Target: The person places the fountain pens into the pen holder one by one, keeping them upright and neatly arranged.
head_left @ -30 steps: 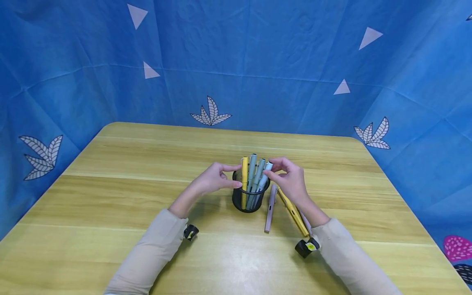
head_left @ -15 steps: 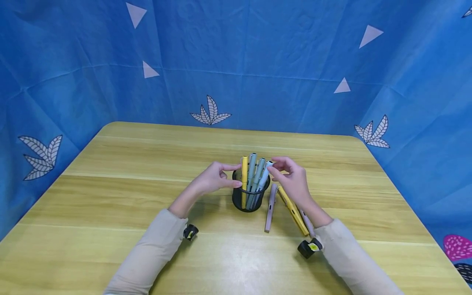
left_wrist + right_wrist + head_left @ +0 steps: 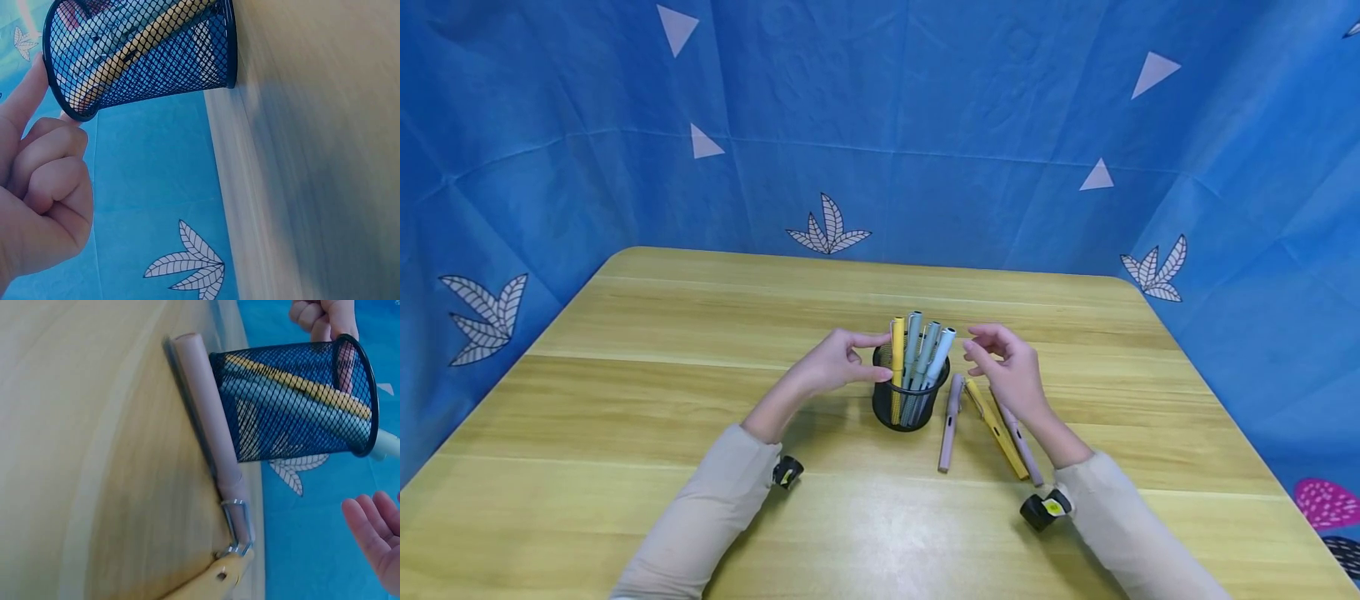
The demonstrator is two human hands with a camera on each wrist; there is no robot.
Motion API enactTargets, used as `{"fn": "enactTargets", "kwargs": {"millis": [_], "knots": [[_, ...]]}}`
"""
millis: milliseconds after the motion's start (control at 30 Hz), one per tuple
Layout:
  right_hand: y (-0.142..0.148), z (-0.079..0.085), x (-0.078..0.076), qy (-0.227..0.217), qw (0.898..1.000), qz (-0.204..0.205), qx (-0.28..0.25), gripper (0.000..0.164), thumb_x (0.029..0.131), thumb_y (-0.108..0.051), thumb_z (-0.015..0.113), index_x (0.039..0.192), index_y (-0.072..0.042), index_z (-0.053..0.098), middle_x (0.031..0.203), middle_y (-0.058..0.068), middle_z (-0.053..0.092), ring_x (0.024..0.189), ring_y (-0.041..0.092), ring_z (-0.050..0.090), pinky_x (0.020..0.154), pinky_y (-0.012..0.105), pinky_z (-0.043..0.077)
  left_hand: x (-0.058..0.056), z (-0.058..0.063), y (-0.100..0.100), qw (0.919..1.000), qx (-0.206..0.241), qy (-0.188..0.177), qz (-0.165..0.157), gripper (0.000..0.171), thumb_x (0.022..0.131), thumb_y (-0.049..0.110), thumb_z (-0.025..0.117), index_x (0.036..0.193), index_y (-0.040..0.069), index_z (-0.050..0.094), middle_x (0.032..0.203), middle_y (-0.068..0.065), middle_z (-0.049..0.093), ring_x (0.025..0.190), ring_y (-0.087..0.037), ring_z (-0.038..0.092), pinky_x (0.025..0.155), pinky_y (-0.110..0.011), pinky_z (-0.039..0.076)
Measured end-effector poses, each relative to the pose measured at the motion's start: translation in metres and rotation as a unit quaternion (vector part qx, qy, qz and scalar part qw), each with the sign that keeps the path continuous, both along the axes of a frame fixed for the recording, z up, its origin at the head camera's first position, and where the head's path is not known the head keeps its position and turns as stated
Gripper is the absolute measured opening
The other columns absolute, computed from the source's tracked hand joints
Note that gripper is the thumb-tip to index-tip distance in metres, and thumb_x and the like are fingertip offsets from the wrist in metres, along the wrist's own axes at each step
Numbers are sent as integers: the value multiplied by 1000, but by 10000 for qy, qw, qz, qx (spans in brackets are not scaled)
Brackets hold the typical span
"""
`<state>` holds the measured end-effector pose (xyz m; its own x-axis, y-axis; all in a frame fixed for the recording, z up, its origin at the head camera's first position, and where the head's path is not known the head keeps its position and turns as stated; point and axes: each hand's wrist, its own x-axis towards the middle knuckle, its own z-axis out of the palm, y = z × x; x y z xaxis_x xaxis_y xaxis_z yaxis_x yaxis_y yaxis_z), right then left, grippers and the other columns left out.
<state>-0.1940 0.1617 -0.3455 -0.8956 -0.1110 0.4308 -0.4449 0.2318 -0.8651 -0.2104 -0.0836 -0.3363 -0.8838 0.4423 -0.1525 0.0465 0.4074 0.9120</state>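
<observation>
A black mesh pen holder (image 3: 886, 410) stands upright on the table, with a yellow pen (image 3: 897, 346), two grey-green pens (image 3: 913, 333) and a light blue pen (image 3: 942, 350) leaning inside. My left hand (image 3: 835, 363) holds the holder at its rim between thumb and index finger; the other fingers are folded in the left wrist view. Just right of the holder, my right hand (image 3: 1011, 371) hangs with loosely bent fingers, apart from the light blue pen and holding nothing. Below it lie a lavender pen (image 3: 950, 427), a yellow pen (image 3: 998, 431) and another lavender pen (image 3: 1024, 448).
The wooden table (image 3: 700, 333) extends around the holder on all sides. A blue patterned cloth (image 3: 880, 125) hangs behind and beside it. Small black cameras (image 3: 787, 472) sit at both wrists, close above the tabletop.
My right hand has let go of the light blue pen, which now leans in the holder, and has drawn away to the right. The left hand has stayed at the rim.
</observation>
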Motion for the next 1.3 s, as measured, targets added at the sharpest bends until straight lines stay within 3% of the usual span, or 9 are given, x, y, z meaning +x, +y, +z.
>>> {"fn": "enactTargets", "kwargs": {"millis": [167, 300, 567, 633, 800, 867, 1033, 1300], "knots": [[13, -14, -6, -165, 9998, -69, -42, 19, 85, 4, 56, 102, 12, 56, 84, 24, 57, 70, 13, 60, 54, 28, 51, 0, 1, 0, 10000, -42, -70, 21, 60, 77, 23, 71, 131, 18, 47, 42, 7, 22, 38, -9, 19, 38, -22, 21], [20, -16, -4, -245, 9997, -88, 44, 19, 85, 3, 56, 102, 12, 55, 84, 23, 56, 70, 15, 61, 54, 30, 51, 1, 3, 1, 9999, -51, -105, 16, 59, 78, 20, 70, 132, 16, 45, 42, 8, 22, 37, -9, 19, 39, -22, 21], [33, -21, -3, -399, 9989, -114, 226, 20, 85, 4, 56, 102, 13, 54, 84, 22, 56, 69, 13, 61, 55, 35, 51, 17, 29, 3, 9999, -93, -74, -29, 56, 82, 13, 66, 132, 8, 44, 42, 8, 22, 37, -7, 21, 40, -20, 23], [43, -39, -14, -221, 9995, -9, 219, 22, 87, -6, 58, 103, 9, 56, 84, 18, 57, 70, 13, 61, 54, 34, 51, 18, 30, 3, 9999, -81, -89, -24, 56, 81, 13, 66, 132, 8, 44, 42, 8, 22, 38, -6, 21, 40, -20, 23], [51, -44, -14, -186, 9994, 77, 289, 22, 86, -7, 59, 102, 8, 57, 83, 12, 58, 69, 16, 61, 52, 32, 51, 4, 8, 1, 10000, -21, -86, 2, 58, 79, 20, 70, 132, 15, 46, 43, 8, 21, 38, -8, 20, 39, -21, 22], [46, -28, -2, -468, 9980, -36, 424, 20, 84, 3, 57, 102, 12, 55, 83, 17, 58, 69, 16, 61, 53, 35, 51, -2, -1, 0, 10000, -1, -79, 15, 59, 78, 22, 71, 131, 17, 46, 43, 7, 22, 38, -9, 20, 38, -22, 22], [52, -27, 1, -875, 9936, -25, 717, 24, 84, 4, 57, 106, 14, 53, 89, 23, 57, 72, 15, 60, 55, 35, 52, -1, 0, 0, 9999, -2, -88, 61, 59, 78, 21, 71, 131, 18, 47, 43, 6, 23, 38, -9, 19, 38, -21, 21], [62, -31, 3, -1275, 9852, 109, 1138, 29, 85, 2, 58, 111, 12, 52, 93, 22, 57, 75, 12, 57, 55, 34, 52, -1, -1, 0, 10000, -35, -47, 57, 59, 77, 23, 71, 131, 18, 47, 43, 6, 23, 38, -9, 20, 38, -21, 22]]}}
